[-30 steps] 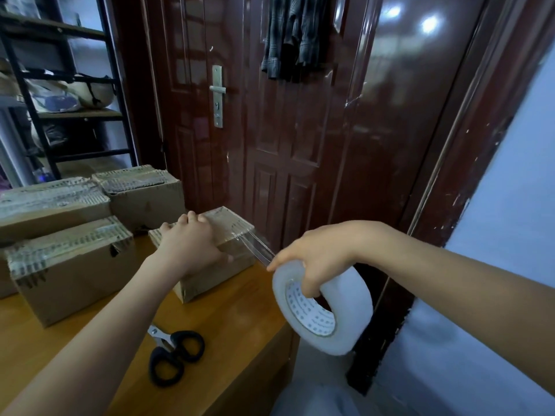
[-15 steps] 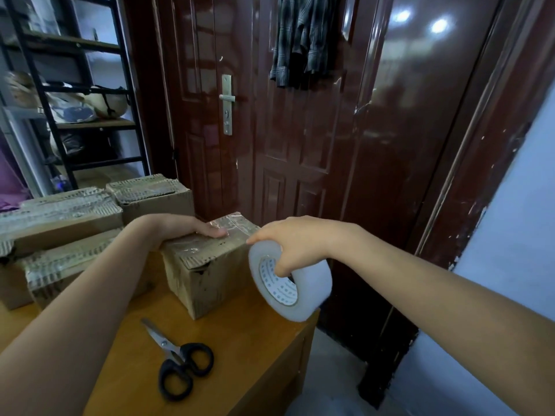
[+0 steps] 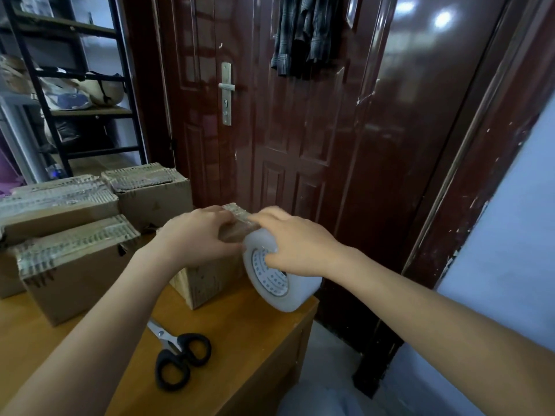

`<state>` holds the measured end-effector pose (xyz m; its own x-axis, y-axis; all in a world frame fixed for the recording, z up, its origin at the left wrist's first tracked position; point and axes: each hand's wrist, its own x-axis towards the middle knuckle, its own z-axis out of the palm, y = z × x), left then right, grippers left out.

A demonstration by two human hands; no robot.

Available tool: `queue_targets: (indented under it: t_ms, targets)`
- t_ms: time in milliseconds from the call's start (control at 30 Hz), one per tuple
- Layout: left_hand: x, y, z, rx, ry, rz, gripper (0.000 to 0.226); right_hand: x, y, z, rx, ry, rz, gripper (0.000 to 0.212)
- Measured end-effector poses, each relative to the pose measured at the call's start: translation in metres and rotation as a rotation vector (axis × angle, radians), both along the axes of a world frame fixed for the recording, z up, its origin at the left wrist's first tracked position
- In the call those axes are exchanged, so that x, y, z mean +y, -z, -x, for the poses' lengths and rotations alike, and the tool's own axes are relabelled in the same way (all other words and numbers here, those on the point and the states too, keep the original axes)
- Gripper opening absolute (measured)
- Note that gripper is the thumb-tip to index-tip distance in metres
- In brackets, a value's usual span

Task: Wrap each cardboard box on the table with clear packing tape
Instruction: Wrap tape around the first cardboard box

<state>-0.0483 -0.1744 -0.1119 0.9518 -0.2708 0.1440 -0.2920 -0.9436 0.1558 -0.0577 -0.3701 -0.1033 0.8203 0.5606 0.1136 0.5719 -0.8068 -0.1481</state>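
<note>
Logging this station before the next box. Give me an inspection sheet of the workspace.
Surface: wooden table, boxes at left and back.
Job's things: small cardboard box by the right edge; tape roll against its right side; three taped boxes stacked left.
Clutter: black-handled scissors near the front edge.
Grippers: left hand presses the small box top; right hand grips the roll.
Cables: nothing seen.
Surroundings: dark red door with hanging plaid garment; black shelf rack at left.
</note>
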Motion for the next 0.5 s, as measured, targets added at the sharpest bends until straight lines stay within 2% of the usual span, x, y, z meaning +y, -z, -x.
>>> queue_targets:
  t_ms: [167,300,400,500]
  targets:
    - [0.003,-0.004,-0.003,-0.006,-0.008,0.04,0.057,-0.02,0.041,0.027,-0.192,0.085,-0.317,0.072]
    - [0.003,-0.003,-0.001,-0.005,0.0,0.152,0.056,-0.024,0.074,0.044,-0.185,0.117,-0.543,0.08]
    - [0.004,-0.002,-0.002,0.0,-0.019,0.254,0.057,-0.021,0.049,0.046,-0.154,0.165,-0.564,0.077]
    - [0.005,-0.008,-0.002,0.06,-0.024,0.348,0.053,-0.017,0.011,0.047,-0.223,0.19,-0.593,0.062]
